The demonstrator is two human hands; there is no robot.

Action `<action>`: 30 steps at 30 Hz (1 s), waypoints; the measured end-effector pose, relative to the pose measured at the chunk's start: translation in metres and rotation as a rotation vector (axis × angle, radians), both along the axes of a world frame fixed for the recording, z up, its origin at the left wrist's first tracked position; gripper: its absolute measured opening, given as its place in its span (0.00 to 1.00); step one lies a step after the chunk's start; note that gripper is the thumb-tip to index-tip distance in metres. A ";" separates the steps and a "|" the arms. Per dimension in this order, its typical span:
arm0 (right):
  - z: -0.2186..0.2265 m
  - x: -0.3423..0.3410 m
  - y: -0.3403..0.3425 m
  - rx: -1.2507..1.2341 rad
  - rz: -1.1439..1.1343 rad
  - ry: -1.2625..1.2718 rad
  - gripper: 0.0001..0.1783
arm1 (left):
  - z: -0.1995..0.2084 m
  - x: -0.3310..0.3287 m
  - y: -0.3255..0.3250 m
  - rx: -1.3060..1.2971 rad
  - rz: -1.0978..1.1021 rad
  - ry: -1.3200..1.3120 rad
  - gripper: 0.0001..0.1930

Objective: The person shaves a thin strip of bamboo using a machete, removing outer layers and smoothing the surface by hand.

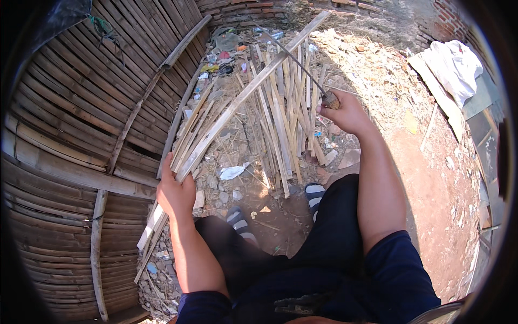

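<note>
My left hand (pixel 177 190) is closed round a long, pale split-bamboo slat (pixel 234 107). The slat slants from beside my left leg up toward the brick wall, its far end raised. In my right hand (pixel 349 113) is the wooden handle of a long knife (pixel 308 73); its thin dark blade points up and to the left, crossing the slat near the far end. Whether the blade touches the slat I cannot tell. Beneath them several loose slats (pixel 280 127) lie in a heap, and others (pixel 200 120) lie alongside the bamboo wall, running under my left hand.
A bamboo-slat wall (pixel 81 97) rises close on my left. The far side has a brick wall (pixel 245 13). Rubble and litter, including a white scrap (pixel 233 171), cover the ground. At right lies a white cloth sack (pixel 453 70) on boards. My sandalled feet (pixel 240 224) are below.
</note>
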State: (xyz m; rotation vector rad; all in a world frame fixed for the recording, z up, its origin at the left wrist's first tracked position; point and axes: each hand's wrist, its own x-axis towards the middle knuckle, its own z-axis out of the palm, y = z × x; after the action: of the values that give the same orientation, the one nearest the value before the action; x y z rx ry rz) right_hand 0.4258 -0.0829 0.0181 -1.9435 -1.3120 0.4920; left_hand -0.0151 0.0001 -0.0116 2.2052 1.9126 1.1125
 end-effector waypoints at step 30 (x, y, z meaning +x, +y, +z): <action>0.012 -0.061 0.013 -0.143 0.514 -0.179 0.25 | -0.001 0.026 -0.017 0.001 -0.051 0.008 0.37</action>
State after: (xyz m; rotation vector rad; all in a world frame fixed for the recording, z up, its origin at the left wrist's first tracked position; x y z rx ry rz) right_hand 0.3649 -0.0698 0.0305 -1.7836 -1.9535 0.6849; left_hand 0.0112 -0.0173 -0.0127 2.2491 1.8474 1.0990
